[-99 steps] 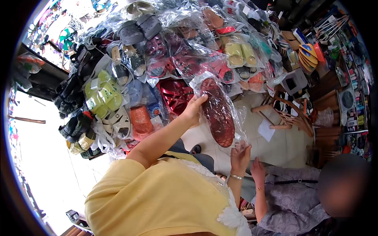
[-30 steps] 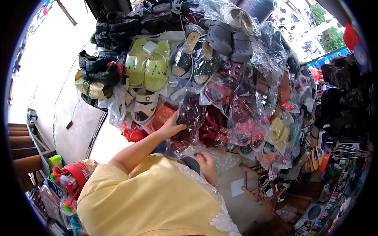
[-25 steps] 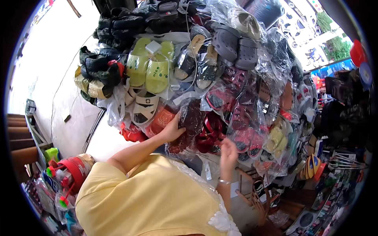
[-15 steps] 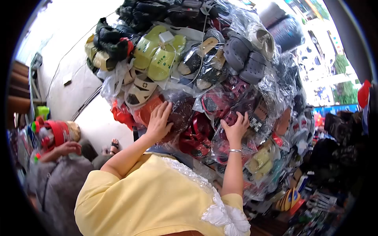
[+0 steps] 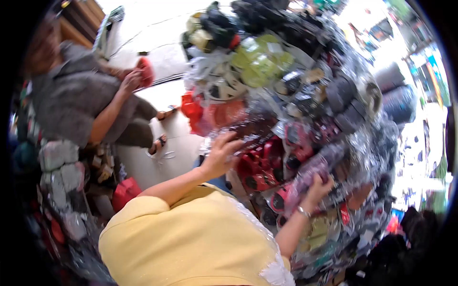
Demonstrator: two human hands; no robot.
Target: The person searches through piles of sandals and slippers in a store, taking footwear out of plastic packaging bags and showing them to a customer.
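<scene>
A large heap of footwear in clear plastic bags lies before me. My left hand (image 5: 222, 155), somewhat blurred, has its fingers bent over the near edge of a dark brown wrapped pair of slippers (image 5: 250, 129), which is tilted. My right hand (image 5: 317, 190) grips a long, pinkish-purple plastic-wrapped package (image 5: 312, 172); what is inside cannot be made out. Between the hands sit shiny red clogs (image 5: 260, 164). Orange-red slippers (image 5: 224, 114) and black-and-cream sandals (image 5: 222, 86) lie beyond my left hand. Grey clogs (image 5: 346, 102) rest beyond my right.
At the left, another person in a grey top (image 5: 81, 93) holds a red object (image 5: 145, 72). Lime-green slippers (image 5: 261, 59) top the heap's far side. Wrapped goods (image 5: 59, 162) are stacked at lower left, beside a red bag (image 5: 126, 193). Pale floor (image 5: 138, 162) shows between.
The view has swung left. My left hand has tilted the brown slippers, and my right hand now grips the pinkish package. The other person's body shows more fully, with a red object in hand.
</scene>
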